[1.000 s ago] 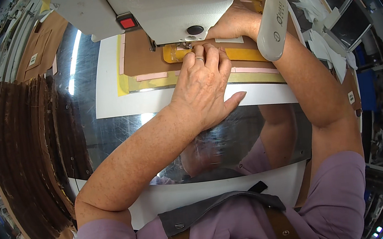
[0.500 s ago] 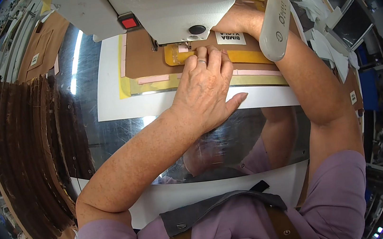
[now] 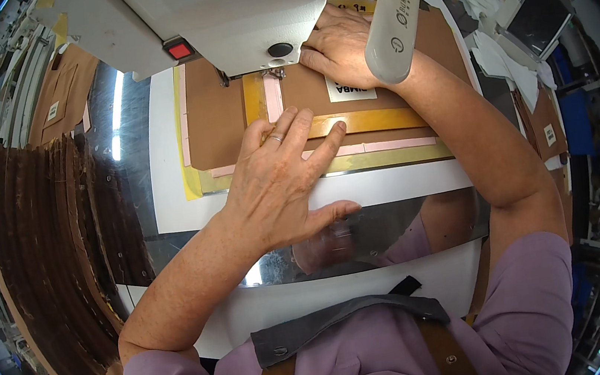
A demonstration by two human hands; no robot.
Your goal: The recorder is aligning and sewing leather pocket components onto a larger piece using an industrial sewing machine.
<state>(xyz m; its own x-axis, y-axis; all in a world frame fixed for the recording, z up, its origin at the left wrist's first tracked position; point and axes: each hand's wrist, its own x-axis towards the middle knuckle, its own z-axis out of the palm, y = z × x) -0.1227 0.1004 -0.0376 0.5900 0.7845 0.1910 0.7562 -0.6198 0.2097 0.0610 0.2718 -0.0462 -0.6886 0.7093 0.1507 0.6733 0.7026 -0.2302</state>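
My left hand lies palm down with its fingers spread, fingertips pressing at the corner of a yellow L-shaped strip. That strip rests on a brown panel edged with pink tape, which lies on a white sheet. My right hand is flat on the far part of the panel, fingers stretched forward and partly hidden by the sewing machine head. A white label sits beside its wrist. The machine's presser foot stands over a pink strip inside the yellow one.
Dark brown panels stand stacked in a thick row on the left. A white hanging lamp reaches over my right wrist. Shiny metal plate covers the table nearer me. White scraps and a dark screen are at the right.
The brown panel, yellow strip and white sheet have slid toward me. Both hands have moved nearer and to the left. My left fingers have spread wider, and more of the pink strip shows.
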